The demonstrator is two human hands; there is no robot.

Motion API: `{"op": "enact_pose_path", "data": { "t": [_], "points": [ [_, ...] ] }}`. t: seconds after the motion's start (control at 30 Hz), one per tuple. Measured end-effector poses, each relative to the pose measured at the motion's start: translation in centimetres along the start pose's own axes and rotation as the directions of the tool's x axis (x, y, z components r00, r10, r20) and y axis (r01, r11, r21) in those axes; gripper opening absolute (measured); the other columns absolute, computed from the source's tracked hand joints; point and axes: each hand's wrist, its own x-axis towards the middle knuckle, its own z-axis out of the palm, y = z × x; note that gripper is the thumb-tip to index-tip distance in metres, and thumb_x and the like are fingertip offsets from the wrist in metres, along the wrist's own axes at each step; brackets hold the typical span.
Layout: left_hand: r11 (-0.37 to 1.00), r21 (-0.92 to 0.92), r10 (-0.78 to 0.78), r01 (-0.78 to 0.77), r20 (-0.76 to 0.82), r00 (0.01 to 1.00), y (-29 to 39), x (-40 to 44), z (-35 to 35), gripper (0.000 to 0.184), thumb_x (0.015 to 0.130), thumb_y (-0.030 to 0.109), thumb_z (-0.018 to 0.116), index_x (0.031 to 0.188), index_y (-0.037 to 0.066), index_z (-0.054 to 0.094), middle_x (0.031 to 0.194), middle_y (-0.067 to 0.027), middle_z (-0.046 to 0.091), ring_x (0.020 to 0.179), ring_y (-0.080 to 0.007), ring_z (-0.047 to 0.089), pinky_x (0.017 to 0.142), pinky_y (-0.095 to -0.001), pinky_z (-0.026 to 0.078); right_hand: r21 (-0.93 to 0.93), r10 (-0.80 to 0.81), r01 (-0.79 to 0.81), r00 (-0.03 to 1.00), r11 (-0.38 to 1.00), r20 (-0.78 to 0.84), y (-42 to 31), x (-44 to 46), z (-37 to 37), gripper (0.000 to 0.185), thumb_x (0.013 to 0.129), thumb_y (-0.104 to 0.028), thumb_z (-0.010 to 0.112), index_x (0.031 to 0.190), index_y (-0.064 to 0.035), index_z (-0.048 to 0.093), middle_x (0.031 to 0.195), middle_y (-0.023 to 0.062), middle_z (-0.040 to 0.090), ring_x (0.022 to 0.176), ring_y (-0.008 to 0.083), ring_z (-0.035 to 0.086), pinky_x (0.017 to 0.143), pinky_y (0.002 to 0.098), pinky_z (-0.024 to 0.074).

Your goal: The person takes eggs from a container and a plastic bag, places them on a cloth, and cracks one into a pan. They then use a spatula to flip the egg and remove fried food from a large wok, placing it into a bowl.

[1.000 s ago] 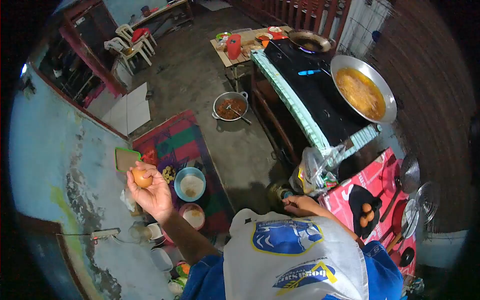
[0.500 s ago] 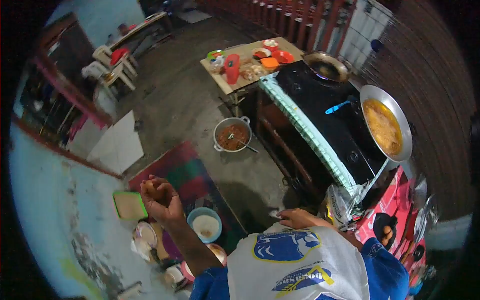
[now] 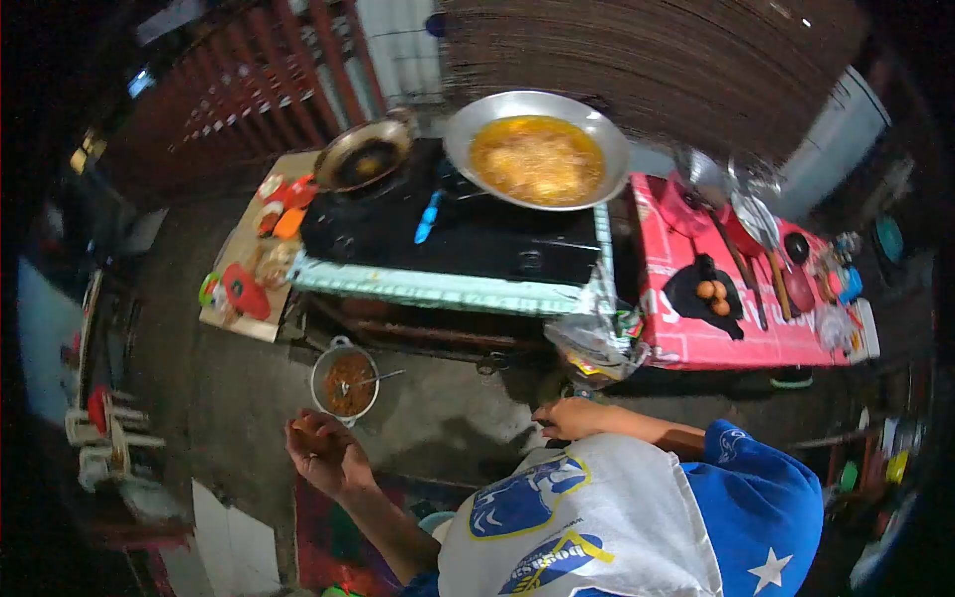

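My left hand (image 3: 326, 453) is raised at the lower left, its fingers curled around a small, round, orange-brown thing (image 3: 314, 428) mostly hidden by them; its kind is unclear. Beyond that hand, on the floor, stands a two-handled pot (image 3: 317, 383) of reddish-brown food with a spoon (image 3: 383, 377) in it. My right hand (image 3: 572, 418) hangs in front of my white apron (image 3: 617, 497), fingers loosely bent and slightly apart, with nothing visible in them. A plastic bag (image 3: 587, 348) hangs at the stove's corner, just above my right hand.
On the black stove (image 3: 448, 239), a large wok (image 3: 619, 149) holds food in bubbling oil beside a smaller dark wok (image 3: 363, 164) and a blue-handled utensil (image 3: 428, 217). Eggs (image 3: 714, 296) lie on a black cloth atop the pink-covered table (image 3: 686, 338). A side table (image 3: 244, 244) holds bowls.
My view has swung right, bringing the stove to the centre and the pink table into fuller view. My left hand stays curled around the small thing; my right hand remains by the apron.
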Motion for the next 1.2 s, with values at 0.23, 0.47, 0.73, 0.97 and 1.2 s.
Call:
{"op": "enact_pose_path", "data": {
  "t": [0.23,0.47,0.73,0.97,1.2],
  "points": [
    [0.960,0.059,-0.269,0.274,-0.078,0.960,-13.8,-1.6,5.1,0.015,0.080,0.015,0.056,0.093,0.006,0.054,0.094,-0.0100,0.054,0.077,-0.0163,0.054,0.058,-0.0228,0.048,0.160,0.227,-0.165,0.809,0.973,-0.543,8.5,-10.3,-4.9,0.023,0.080,-0.031,0.048,0.089,-0.0127,0.059,0.076,0.0150,0.059,0.073,0.0332,0.057,0.066,0.0437,0.0446],
    [0.870,0.060,-0.490,0.489,0.017,0.871,-25.6,-4.4,7.2,0.016,0.081,0.013,0.054,0.094,0.005,0.054,0.096,-0.0115,0.053,0.078,-0.0168,0.052,0.059,-0.0232,0.045,0.432,0.408,-0.117,-0.183,0.895,-0.895,22.1,-24.1,-10.6,0.016,0.079,-0.023,0.054,0.074,-0.0083,0.059,0.069,0.0134,0.057,0.061,0.0318,0.057,0.053,0.0399,0.0431],
    [0.844,0.190,-0.501,0.502,-0.053,0.864,-33.3,-8.3,9.5,0.015,0.081,0.013,0.054,0.093,0.005,0.054,0.093,-0.0113,0.054,0.076,-0.0165,0.053,0.058,-0.0230,0.046,0.591,0.428,-0.336,-0.447,0.733,-0.786,42.2,-34.6,-10.5,0.012,0.073,-0.007,0.051,0.082,-0.0044,0.058,0.080,0.0166,0.057,0.078,0.0334,0.055,0.068,0.0409,0.0426],
    [0.852,0.287,-0.419,0.439,-0.129,0.899,-35.5,-9.8,10.9,0.013,0.080,0.014,0.055,0.090,0.005,0.057,0.092,-0.0116,0.056,0.075,-0.0188,0.053,0.057,-0.0238,0.047,0.709,0.648,-0.418,-0.305,0.567,-0.698,57.2,-35.2,-11.3,0.033,0.068,-0.003,0.051,0.101,-0.0032,0.054,0.093,0.0205,0.056,0.091,0.0354,0.053,0.078,0.0412,0.0411],
    [0.835,0.392,-0.335,0.386,-0.194,0.922,-37.8,-10.3,11.3,0.016,0.080,0.012,0.054,0.095,0.007,0.053,0.092,-0.0114,0.056,0.074,-0.0174,0.055,0.054,-0.0227,0.046,0.633,0.680,-0.475,-0.094,0.611,-0.727,59.0,-35.1,-12.5,0.036,0.073,-0.016,0.054,0.107,-0.0047,0.050,0.096,0.0220,0.056,0.091,0.0373,0.053,0.077,0.0420,0.0425]
  ]
}}
